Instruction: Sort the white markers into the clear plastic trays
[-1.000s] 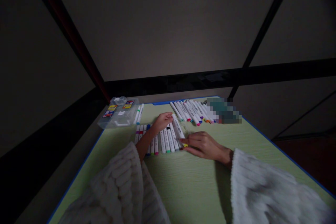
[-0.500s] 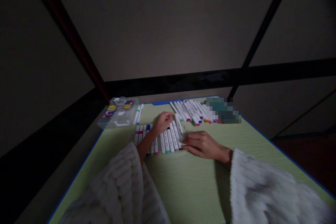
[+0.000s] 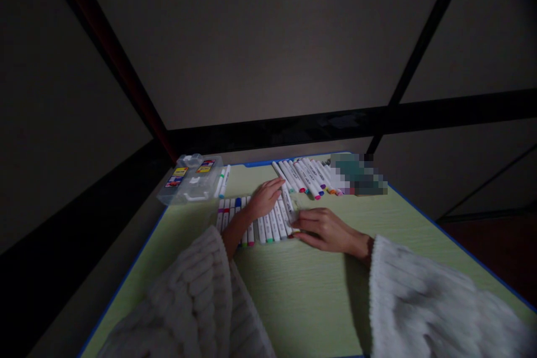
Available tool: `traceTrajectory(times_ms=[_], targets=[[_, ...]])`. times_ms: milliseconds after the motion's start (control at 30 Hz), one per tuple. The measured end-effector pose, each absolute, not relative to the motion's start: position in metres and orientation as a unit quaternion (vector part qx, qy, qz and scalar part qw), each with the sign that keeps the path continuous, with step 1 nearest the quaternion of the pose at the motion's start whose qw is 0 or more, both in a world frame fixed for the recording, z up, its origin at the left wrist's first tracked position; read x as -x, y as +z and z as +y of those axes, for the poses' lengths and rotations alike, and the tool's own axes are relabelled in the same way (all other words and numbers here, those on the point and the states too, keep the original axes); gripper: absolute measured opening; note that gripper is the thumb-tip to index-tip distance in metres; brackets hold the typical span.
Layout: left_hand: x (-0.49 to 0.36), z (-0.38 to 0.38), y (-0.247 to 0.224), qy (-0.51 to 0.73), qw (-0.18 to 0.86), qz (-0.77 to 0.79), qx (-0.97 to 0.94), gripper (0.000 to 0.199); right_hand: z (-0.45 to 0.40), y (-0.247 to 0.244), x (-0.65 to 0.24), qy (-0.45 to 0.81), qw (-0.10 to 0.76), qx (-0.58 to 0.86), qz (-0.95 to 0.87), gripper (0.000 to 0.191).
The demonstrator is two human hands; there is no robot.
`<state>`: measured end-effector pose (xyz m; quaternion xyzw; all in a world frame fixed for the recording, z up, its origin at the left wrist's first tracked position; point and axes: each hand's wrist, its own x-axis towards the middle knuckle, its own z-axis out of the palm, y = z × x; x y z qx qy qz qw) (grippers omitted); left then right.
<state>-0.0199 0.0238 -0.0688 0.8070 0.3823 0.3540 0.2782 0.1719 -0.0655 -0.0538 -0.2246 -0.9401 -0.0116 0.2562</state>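
White markers with coloured ends (image 3: 268,226) lie side by side in a row, in what looks like a clear plastic tray (image 3: 297,206). My left hand (image 3: 265,199) reaches over the row from the left. Its fingers are stretched out, their tips at the upper end of a slightly tilted marker (image 3: 287,199) near the row's right end. At that right end, my right hand (image 3: 323,229) has its fingers closed on the tray's edge, close to the lower end of the same marker. The left hand and forearm hide the middle of the row.
A clear plastic case (image 3: 191,182) with yellow labels sits at the far left, two loose markers (image 3: 224,181) beside it. More markers (image 3: 306,176) lie in a heap at the back. A pixelated greenish item (image 3: 358,173) is at the back right of the green table (image 3: 302,302).
My left hand has tilted forward, its fingers straightening over the top of the marker at the right end. The right hand has barely moved. The view has shifted slightly.
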Motion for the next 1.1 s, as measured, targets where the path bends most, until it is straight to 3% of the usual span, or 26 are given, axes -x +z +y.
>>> traceTrajectory(times_ms=[433,1100], targets=[[0.0205,0.0305,-0.0774,0.319,0.251,0.368,-0.837,0.037,-0.0652,-0.0536,-0.1727,0.012,0.249,0.221,-0.943,0.028],[0.0197,0.0262,-0.0696,0.321,0.233,0.365,-0.842,0.029,-0.0671,-0.0527,-0.1746,-0.053,0.288,0.215,-0.932,0.03]])
